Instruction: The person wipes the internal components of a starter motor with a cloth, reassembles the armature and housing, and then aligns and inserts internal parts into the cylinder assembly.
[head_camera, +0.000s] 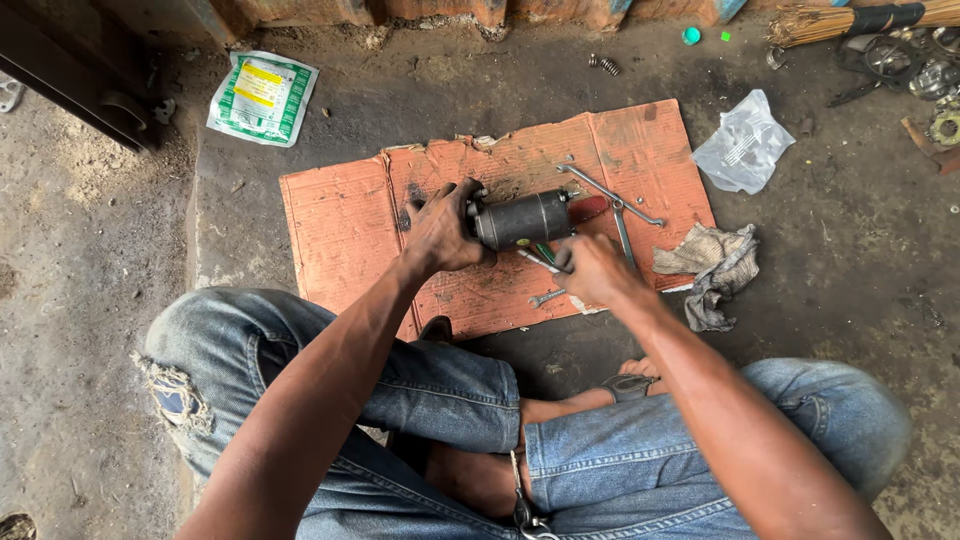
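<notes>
On the orange cardboard sheet (345, 225) spread over the dirt floor, the left hand (440, 232) has its fingers (452, 195) wrapped around the left end of a dark cylindrical motor body (522, 219), clamping it against the cardboard. The motor lies on its side with its long axis running left to right, tipped slightly upward to the right, where a reddish end piece (588, 208) sticks out. The right hand (597, 270) sits just below and right of the motor, fingers closed around a thin metal tool (537, 261) whose tip points up-left toward the underside of the cylinder; whether the tip touches the casing cannot be told. So the motor lies between the two hands: the left is on it, the right just beside it.

Farther out, two long wrenches (612, 198) lie crossed on the cardboard to the right, a small spanner (546, 297) rests near the lower edge, and a grey rag (718, 265) is bunched off the corner. A clear plastic bag (743, 143) and a green-and-white packet (263, 97) lie on the floor beyond.
</notes>
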